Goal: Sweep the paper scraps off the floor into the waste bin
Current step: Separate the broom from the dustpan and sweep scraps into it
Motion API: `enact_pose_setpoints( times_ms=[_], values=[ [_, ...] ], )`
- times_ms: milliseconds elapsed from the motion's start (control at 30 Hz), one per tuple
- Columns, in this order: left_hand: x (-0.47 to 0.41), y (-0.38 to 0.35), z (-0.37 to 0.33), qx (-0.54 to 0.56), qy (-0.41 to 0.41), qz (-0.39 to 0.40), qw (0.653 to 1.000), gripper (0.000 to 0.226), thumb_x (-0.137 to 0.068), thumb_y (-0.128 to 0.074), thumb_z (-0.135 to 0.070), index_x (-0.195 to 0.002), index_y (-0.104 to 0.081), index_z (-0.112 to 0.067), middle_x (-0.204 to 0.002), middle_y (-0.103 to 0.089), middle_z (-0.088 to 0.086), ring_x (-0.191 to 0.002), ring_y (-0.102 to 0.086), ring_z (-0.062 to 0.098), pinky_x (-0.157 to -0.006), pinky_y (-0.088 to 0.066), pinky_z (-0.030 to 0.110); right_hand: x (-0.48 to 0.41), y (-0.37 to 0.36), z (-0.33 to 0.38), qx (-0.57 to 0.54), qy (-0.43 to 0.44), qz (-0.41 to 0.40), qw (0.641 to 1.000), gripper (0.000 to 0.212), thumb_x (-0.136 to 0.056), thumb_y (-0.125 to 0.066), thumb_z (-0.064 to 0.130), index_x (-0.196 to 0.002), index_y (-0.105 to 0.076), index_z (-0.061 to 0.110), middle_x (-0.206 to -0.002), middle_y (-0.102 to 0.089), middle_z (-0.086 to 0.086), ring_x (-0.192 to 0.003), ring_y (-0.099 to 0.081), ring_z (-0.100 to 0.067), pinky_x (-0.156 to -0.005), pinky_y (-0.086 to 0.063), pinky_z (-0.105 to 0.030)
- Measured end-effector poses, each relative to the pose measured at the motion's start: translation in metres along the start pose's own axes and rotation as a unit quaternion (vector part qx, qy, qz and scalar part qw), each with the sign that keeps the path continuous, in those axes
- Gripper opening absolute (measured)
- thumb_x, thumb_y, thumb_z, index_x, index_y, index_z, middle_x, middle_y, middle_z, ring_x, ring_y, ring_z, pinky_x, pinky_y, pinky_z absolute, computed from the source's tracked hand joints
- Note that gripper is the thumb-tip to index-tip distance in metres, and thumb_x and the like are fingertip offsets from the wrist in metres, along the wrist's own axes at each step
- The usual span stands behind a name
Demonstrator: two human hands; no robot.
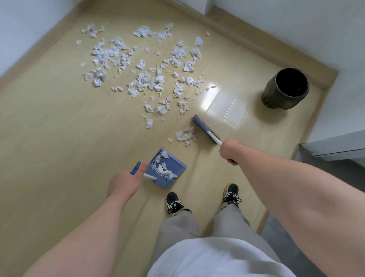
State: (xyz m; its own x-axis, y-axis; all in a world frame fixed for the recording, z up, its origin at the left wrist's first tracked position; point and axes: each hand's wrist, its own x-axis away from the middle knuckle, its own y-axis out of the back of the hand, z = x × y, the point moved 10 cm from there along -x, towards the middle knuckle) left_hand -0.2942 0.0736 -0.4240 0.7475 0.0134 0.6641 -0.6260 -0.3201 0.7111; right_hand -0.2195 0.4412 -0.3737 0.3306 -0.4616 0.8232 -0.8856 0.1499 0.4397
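Most paper scraps lie scattered over the far left and middle of the floor, while the left hand, fingers curled round its handle, holds the blue dustpan low near the feet, a few scraps already in it. To its right a small clump lies just beside the broom, whose handle the right hand grips in a fist. A hard flick could scatter the light paper past the pan, and tilting the pan toward the waste bin, far right and well apart, could spill its load.

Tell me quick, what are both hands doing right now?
Left hand: closed around the dustpan handle.
Right hand: closed around the broom handle.
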Motion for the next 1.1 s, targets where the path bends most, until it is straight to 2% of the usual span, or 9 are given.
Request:
enact_pose_setpoints(
  times_ms=[67,100,233,333,400,500,700,800,1100],
  values=[
    [-0.005,0.005,-0.001,-0.015,-0.009,-0.009,1.0,0.081,-0.084,-0.03,-0.085,-0.068,-0.053,-0.008,-0.066,-0.057,0.009,-0.062,-0.054,0.026,-0.055,-0.038,0.033,-0.002,-0.007,0.012,-0.002,0.013,0.002,1.0,0.029,-0.084,-0.062,-0.004,-0.061,-0.048,0.007,-0.027,-0.045,-0.002,-0.048,-0.045,-0.015,-0.045,-0.038,-0.023],
    [-0.008,0.006,-0.002,-0.015,-0.01,-0.013,1.0,0.081,-0.085,-0.03,-0.084,-0.067,-0.053,-0.008,-0.067,-0.057,0.009,-0.062,-0.054,0.026,-0.055,-0.038,0.033,-0.001,-0.01,0.019,-0.012,0.022,-0.001,1.0,0.028,-0.084,-0.061,-0.005,-0.062,-0.048,0.006,-0.026,-0.044,-0.002,-0.047,-0.045,-0.016,-0.043,-0.038,-0.024],
    [-0.017,0.014,-0.004,0.032,0.014,-0.031,0.999,0.078,-0.085,-0.036,-0.083,-0.061,-0.048,-0.01,-0.065,-0.053,0.009,-0.063,-0.052,0.029,-0.057,-0.038,0.033,0.006,-0.031,0.035,-0.084,0.036,0.004,0.996,0.007,-0.091,-0.054,-0.002,-0.094,-0.05,0.003,-0.063,-0.049,-0.006,-0.049,-0.045,-0.017,-0.04,-0.035,-0.026],
    [-0.021,0.013,-0.008,0.037,0.013,-0.033,0.999,0.082,-0.083,-0.034,-0.085,-0.07,-0.06,-0.008,-0.068,-0.056,0.01,-0.068,-0.057,0.03,-0.058,-0.04,0.033,0.015,-0.045,0.038,-0.124,0.046,0.001,0.991,0.026,-0.097,-0.048,0.004,-0.122,-0.052,0.003,-0.07,-0.042,-0.005,-0.052,-0.043,-0.015,-0.043,-0.037,-0.025],
    [-0.021,0.011,-0.011,0.039,0.014,-0.029,0.999,0.085,-0.082,-0.032,-0.087,-0.075,-0.064,-0.008,-0.071,-0.059,0.01,-0.068,-0.057,0.029,-0.058,-0.041,0.033,0.024,-0.049,0.039,-0.13,0.055,-0.012,0.99,0.03,-0.1,-0.045,0.009,-0.129,-0.05,0.004,-0.072,-0.038,-0.002,-0.055,-0.04,-0.013,-0.048,-0.038,-0.024],
    [-0.02,0.009,-0.012,0.06,0.021,-0.031,0.998,0.087,-0.079,-0.036,-0.088,-0.072,-0.059,-0.006,-0.069,-0.059,0.01,-0.062,-0.055,0.027,-0.057,-0.04,0.032,0.034,-0.053,0.031,-0.131,0.061,-0.009,0.989,0.028,-0.1,-0.045,0.012,-0.126,-0.053,0.006,-0.072,-0.041,-0.001,-0.059,-0.046,-0.016,-0.047,-0.036,-0.024],
    [-0.009,0.006,-0.007,0.093,0.027,-0.024,0.995,0.087,-0.076,-0.039,-0.091,-0.074,-0.059,-0.006,-0.065,-0.054,0.009,-0.058,-0.053,0.026,-0.056,-0.04,0.032,0.047,-0.054,-0.002,-0.188,0.047,-0.008,0.981,0.019,-0.1,-0.042,0.012,-0.107,-0.057,0.002,-0.066,-0.051,-0.006,-0.046,-0.043,-0.018,-0.041,-0.035,-0.027],
    [-0.003,0.005,-0.009,0.091,0.021,-0.016,0.996,0.084,-0.075,-0.037,-0.092,-0.076,-0.058,-0.011,-0.066,-0.055,0.009,-0.058,-0.052,0.026,-0.056,-0.04,0.032,0.049,-0.06,-0.008,-0.23,0.026,0.009,0.973,0.024,-0.1,-0.041,0.013,-0.111,-0.057,0.0,-0.069,-0.054,-0.009,-0.045,-0.044,-0.021,-0.041,-0.036,-0.027],
    [0.015,0.017,-0.015,0.094,0.005,-0.014,0.996,0.085,-0.075,-0.034,-0.092,-0.07,-0.054,-0.009,-0.065,-0.056,0.008,-0.058,-0.052,0.024,-0.055,-0.038,0.031,0.045,-0.064,0.001,-0.376,-0.041,0.04,0.925,0.014,-0.095,-0.042,0.005,-0.092,-0.055,0.002,-0.067,-0.05,-0.01,-0.047,-0.042,-0.02,-0.044,-0.033,-0.025]
  ],
)
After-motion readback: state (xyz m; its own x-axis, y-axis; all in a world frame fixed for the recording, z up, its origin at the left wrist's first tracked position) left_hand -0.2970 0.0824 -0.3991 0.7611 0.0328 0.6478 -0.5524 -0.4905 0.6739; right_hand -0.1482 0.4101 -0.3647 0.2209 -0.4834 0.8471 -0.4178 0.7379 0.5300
